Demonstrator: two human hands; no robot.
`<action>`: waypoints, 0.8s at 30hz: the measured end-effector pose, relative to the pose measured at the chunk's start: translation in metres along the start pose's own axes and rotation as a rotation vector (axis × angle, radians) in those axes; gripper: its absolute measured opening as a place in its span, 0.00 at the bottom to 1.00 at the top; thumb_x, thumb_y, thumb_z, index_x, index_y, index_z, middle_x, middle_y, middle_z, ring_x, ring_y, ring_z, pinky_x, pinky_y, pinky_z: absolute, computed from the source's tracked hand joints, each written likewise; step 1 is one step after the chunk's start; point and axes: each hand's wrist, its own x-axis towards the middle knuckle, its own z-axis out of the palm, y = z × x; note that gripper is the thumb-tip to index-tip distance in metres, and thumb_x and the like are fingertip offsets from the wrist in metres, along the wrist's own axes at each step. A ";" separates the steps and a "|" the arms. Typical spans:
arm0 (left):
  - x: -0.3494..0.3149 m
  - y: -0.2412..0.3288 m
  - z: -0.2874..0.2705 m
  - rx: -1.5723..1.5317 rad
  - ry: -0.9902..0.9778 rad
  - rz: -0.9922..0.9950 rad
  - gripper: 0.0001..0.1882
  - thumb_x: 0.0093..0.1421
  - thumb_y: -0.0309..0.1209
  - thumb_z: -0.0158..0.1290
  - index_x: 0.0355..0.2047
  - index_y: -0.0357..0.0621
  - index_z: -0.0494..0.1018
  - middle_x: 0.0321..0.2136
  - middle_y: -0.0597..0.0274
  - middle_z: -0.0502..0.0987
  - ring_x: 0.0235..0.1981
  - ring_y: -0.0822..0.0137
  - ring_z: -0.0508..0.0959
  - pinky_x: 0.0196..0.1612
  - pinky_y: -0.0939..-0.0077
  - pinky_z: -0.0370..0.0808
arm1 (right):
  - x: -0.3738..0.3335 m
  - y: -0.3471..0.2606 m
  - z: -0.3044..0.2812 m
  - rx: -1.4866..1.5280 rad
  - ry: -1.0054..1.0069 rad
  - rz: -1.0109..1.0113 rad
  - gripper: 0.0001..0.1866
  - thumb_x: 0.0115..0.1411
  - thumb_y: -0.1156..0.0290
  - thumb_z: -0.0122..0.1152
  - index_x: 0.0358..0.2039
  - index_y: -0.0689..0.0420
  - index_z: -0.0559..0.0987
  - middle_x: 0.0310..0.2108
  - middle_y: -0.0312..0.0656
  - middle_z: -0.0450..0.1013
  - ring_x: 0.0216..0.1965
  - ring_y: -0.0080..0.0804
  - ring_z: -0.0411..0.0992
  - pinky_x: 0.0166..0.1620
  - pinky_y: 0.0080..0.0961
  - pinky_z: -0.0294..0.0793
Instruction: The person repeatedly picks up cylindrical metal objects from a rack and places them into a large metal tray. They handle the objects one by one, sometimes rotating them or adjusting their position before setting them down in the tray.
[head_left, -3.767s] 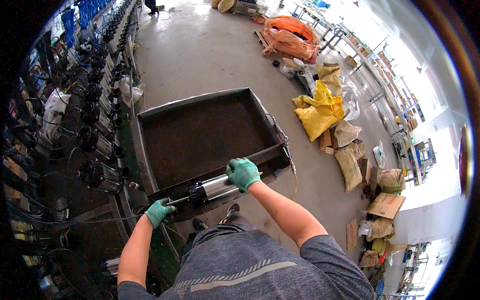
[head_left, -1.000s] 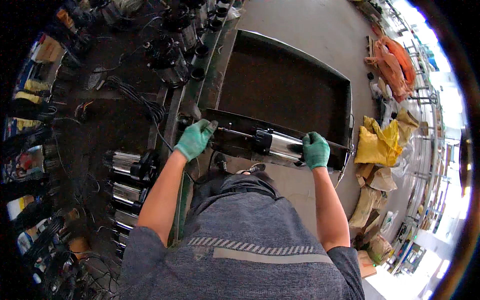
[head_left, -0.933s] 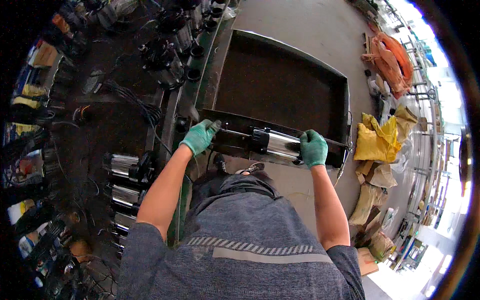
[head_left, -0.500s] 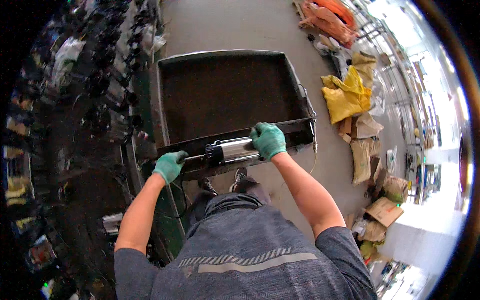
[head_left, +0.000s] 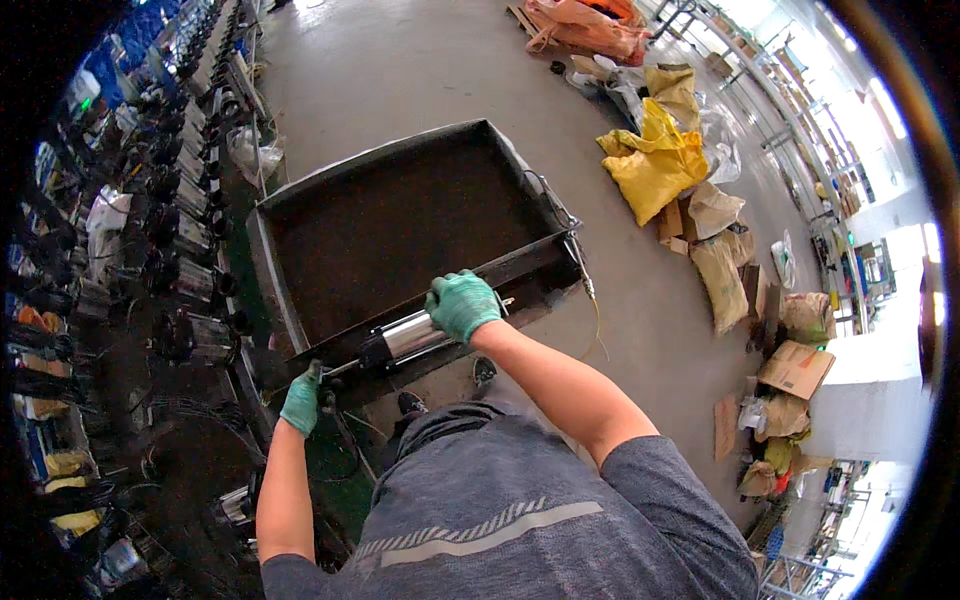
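Note:
A silver cylindrical motor [head_left: 412, 336] with a black end cap lies slantwise along the near side of a dark rectangular tank [head_left: 370, 150]. My right hand [head_left: 465, 305], in a green glove, is closed over its right end from above. From the black cap a thin metal shaft [head_left: 343, 368] sticks out to the left. My left hand [head_left: 302, 400], gloved the same, is closed at the shaft's outer end; its fingertips are partly hidden in shadow. The tank's inside is dark, so its contents cannot be made out.
Rows of similar silver motors [head_left: 195, 280] and dark parts stand on the left. A hose fitting [head_left: 572, 240] with a thin yellow line hangs at the tank's right corner. Yellow sacks [head_left: 655, 165], cardboard [head_left: 797, 369] and an orange bundle [head_left: 590, 28] lie along the right, beside metal shelving [head_left: 790, 140].
The view has turned, so tank and motor now slant upward to the right. Both hands stay at the motor's two ends, lower and farther left in the picture.

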 end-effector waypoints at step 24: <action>-0.064 -0.069 0.019 0.081 0.654 0.618 0.15 0.72 0.41 0.53 0.51 0.48 0.77 0.41 0.67 0.82 0.30 0.76 0.77 0.30 0.79 0.75 | -0.086 0.352 0.086 0.410 0.383 0.819 0.25 0.63 0.53 0.63 0.49 0.62 0.74 0.36 0.54 0.77 0.37 0.57 0.77 0.45 0.46 0.78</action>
